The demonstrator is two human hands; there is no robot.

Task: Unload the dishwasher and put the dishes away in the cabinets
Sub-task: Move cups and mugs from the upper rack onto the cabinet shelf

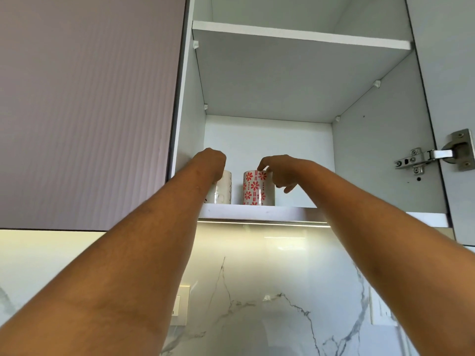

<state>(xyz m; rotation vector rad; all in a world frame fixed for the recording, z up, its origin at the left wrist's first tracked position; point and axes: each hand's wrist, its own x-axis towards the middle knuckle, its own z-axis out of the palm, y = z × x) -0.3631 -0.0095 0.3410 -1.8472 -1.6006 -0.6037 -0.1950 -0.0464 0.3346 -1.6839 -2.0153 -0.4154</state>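
Two mugs stand on the bottom shelf point(288, 211) of the open wall cabinet. The left one is a white mug point(224, 187) with faint dark marks; my left hand point(210, 160) is curled over its top from behind my wrist, and the grip itself is hidden. The right one is a white mug with red flowers point(257, 188). My right hand point(279, 170) is at its upper right rim, thumb and forefinger touching the rim, the other fingers loosely bent beside the mug.
An upper shelf point(300, 37) spans the cabinet above. The open cabinet door's hinge point(434, 156) is at the right. A closed ribbed door point(87, 111) is to the left. Below is a marble backsplash point(257, 291) with a wall socket point(180, 305).
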